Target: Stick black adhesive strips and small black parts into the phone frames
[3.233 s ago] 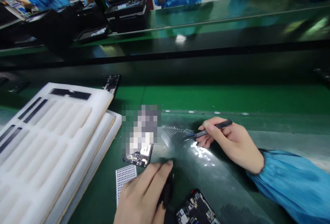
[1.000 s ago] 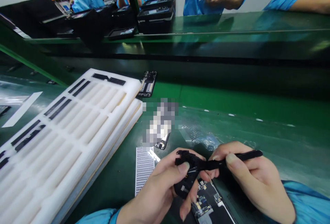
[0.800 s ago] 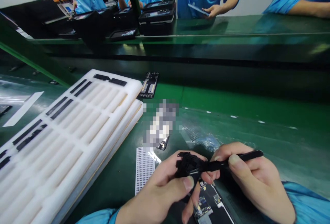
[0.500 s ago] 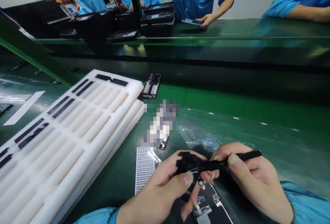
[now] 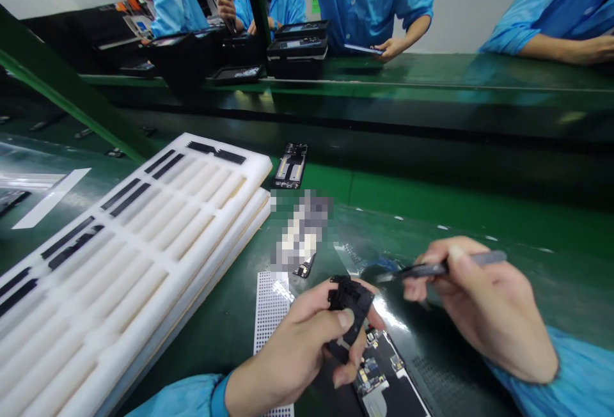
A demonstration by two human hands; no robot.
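So, both hands are busy: the left hand [image 5: 302, 337] has a black plastic phone piece [image 5: 354, 308] pinched between thumb and fingers, its thumb pressing flat on the face, and the piece is up off the desk [image 5: 230, 314], tilted, just above the top end of an opened phone [image 5: 378, 372]. Over on the other side, the right hand [image 5: 496, 302] grips a pair of dark tweezers [image 5: 436, 267] like a pen, points aimed left; those points are blurred, near the black plastic phone piece yet apart from it. Down below, the opened phone lies at a slant, its circuit board showing, partly hidden by the left hand. Just left of that comes a white perforated sheet [image 5: 268, 311], partly covered by the left forearm, and past its top edge lies another phone assembly [image 5: 303, 268], mostly blurred out by pixelation. Farther back, a phone frame [image 5: 291, 165] rests near the corner of stacked white foam trays [image 5: 259, 164], where black strips [image 5: 165, 156] fill some slots of the top one. Clear film [image 5: 352, 256] lies crumpled beyond the hands. Across the way, people in blue work behind a raised green ledge [image 5: 455, 70], one holding a flat device [image 5: 363, 50] beside stacked black boxes [image 5: 297, 62].
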